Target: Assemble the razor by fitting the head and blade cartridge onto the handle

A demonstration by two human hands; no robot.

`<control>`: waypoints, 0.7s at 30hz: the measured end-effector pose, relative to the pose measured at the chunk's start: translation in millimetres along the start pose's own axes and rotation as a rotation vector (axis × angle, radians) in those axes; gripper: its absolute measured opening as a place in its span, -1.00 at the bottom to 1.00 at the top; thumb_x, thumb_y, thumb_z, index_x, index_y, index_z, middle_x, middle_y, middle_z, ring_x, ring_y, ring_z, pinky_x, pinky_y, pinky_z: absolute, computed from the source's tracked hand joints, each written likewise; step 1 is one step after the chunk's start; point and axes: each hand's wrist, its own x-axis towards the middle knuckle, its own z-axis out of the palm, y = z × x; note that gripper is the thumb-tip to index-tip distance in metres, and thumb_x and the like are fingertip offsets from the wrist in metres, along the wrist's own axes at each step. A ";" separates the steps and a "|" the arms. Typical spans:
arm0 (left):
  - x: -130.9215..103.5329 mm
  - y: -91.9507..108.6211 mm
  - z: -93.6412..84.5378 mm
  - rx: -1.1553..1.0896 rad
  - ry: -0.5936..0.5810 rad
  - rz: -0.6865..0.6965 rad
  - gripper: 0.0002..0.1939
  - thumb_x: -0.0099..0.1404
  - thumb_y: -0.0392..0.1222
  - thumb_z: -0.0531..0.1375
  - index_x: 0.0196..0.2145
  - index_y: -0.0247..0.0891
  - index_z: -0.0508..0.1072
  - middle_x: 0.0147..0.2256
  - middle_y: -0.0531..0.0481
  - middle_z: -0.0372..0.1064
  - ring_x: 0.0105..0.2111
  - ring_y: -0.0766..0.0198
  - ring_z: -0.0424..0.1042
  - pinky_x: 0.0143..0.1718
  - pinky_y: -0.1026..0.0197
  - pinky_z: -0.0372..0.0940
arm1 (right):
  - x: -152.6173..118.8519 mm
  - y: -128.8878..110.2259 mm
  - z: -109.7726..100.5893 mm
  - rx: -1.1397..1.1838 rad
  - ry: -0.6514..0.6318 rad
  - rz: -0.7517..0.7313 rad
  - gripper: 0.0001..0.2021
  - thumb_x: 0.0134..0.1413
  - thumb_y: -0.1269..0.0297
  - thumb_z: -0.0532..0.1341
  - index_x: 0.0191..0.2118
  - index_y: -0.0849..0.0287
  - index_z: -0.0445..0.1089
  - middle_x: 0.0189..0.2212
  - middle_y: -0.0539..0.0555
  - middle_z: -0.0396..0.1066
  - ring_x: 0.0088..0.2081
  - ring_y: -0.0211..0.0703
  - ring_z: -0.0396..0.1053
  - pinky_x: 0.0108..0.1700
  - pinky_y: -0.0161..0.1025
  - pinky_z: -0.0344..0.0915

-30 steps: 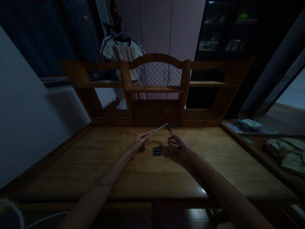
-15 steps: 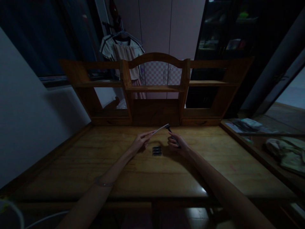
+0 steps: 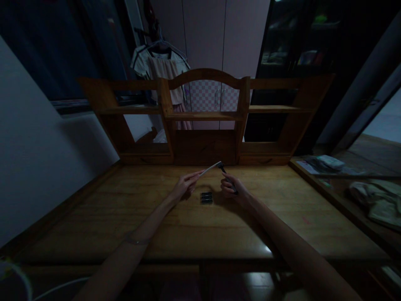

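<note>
white strip (image 3: pixel 209 168) and dark razor-like tool (image 3: pixel 223 170) held above the wooden desk (image 3: pixel 150 225)

in the head view, the near end of the white strip is pinched between the thumb and fingers of the left hand (image 3: pixel 184 185), and that end is hidden by them. the handle of the dark razor-like tool is gripped by the curled fingers of the right hand (image 3: pixel 232 185), and partly covered by them. the strip's far end is held up at the tool's head; whether the two are touching cannot be told. between the hands, nearer the wearer, a small pack of dark pieces (image 3: pixel 206 198) is laid flat on the desk. a thin band (image 3: pixel 137 241) is worn on the left forearm. the back of the desk is closed off by a wooden shelf unit (image 3: pixel 203 116), behind which clothes (image 3: pixel 163 69) are hung at the left. at the right, a pale cloth item (image 3: pixel 384 200) is set on a lower surface beside the desk.
</note>
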 end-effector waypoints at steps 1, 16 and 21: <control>-0.2 0.4 -0.1 -0.003 0.004 0.005 -0.42 0.17 0.02 0.18 0.09 -0.33 0.32 -0.69 0.27 -0.21 -0.75 0.53 -0.20 -0.72 0.38 -0.23 | -0.2 -0.3 0.6 -0.001 0.000 -0.003 -0.51 0.14 -0.02 0.04 -0.67 0.12 -0.10 -0.85 -0.15 -0.06 -0.80 -0.40 -0.15 -0.74 -0.39 -0.18; -2.2 2.3 1.9 0.032 0.021 0.022 -0.42 0.16 0.04 0.18 0.08 -0.34 0.34 -0.70 0.26 -0.16 -0.75 0.53 -0.17 -0.71 0.38 -0.20 | -4.6 -6.8 4.5 0.009 0.004 -0.005 -0.50 0.17 -0.01 -0.01 -0.69 0.12 -0.12 -0.86 -0.14 -0.09 -0.80 -0.39 -0.16 -0.73 -0.38 -0.15; -2.6 4.7 0.7 0.099 0.061 0.028 -0.40 0.16 0.06 0.17 0.09 -0.32 0.33 -0.71 0.25 -0.13 -0.75 0.52 -0.11 -0.72 0.39 -0.18 | -3.9 -5.5 5.0 0.012 -0.014 0.010 -0.50 0.16 -0.01 0.00 -0.68 0.12 -0.12 -0.86 -0.15 -0.09 -0.80 -0.39 -0.16 -0.73 -0.38 -0.15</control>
